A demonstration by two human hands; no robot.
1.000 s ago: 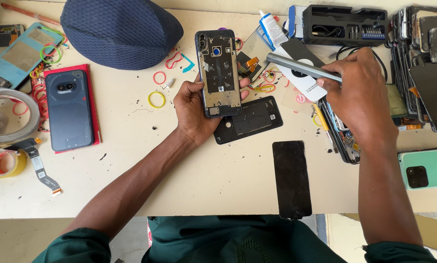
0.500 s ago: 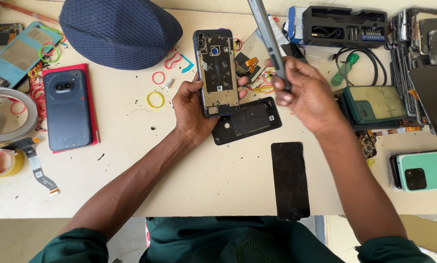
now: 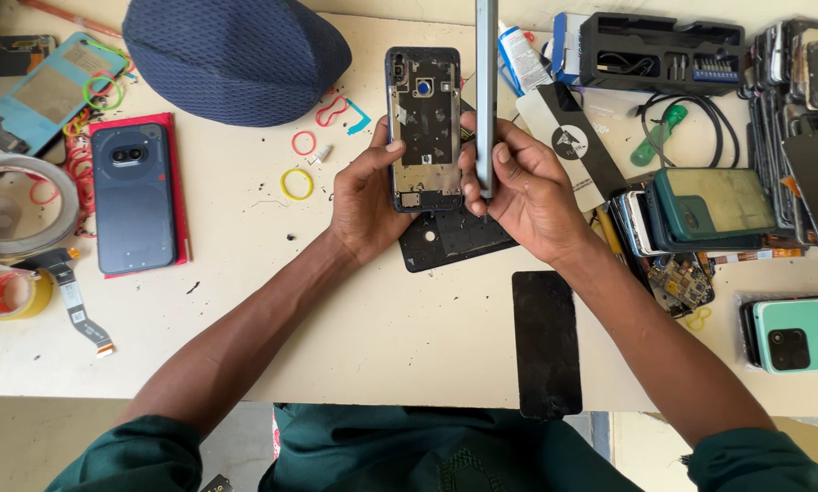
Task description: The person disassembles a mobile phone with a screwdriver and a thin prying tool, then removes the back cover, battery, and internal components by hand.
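The left hand [image 3: 365,196] pinches the opened phone frame [image 3: 424,128] by its lower edges, while the right hand [image 3: 527,187] clasps an upright thin panel [image 3: 486,91]; both look light, stiff and fragile.

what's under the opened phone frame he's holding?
Under the opened blue-edged phone frame, held by the left hand, lies a black rectangular panel on the cream table. The frame and both hands, including the right hand, cover the panel's upper part.

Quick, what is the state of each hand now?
Left hand: closed, holding the phone frame.
Right hand: closed, holding a thin panel edge-on.
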